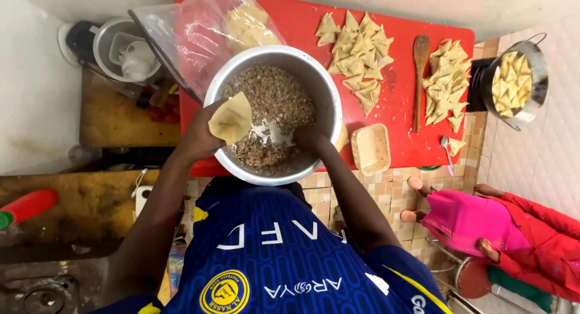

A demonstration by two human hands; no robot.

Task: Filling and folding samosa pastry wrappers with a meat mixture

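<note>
Brimming metal bowl (329, 102) of minced filling (272, 99)

A red tabletop (405, 90) carries a metal bowl of filling (275, 111), two heaps of folded pastry triangles (357, 57), a wooden spoon (420, 78), a small beige tray (371, 148), a plastic bag of dough (208, 33) and a metal spoon (447, 154).

A clear plastic bag (199, 36) lies at the far left of the red desk (399, 108), its mouth reaching past the desk's edge, just behind the metal bowl (329, 90). It is crumpled and glossy, and pale yellow pastry sheets (244, 24) show through at its far end. No labels, signs or screens are visible.
</note>
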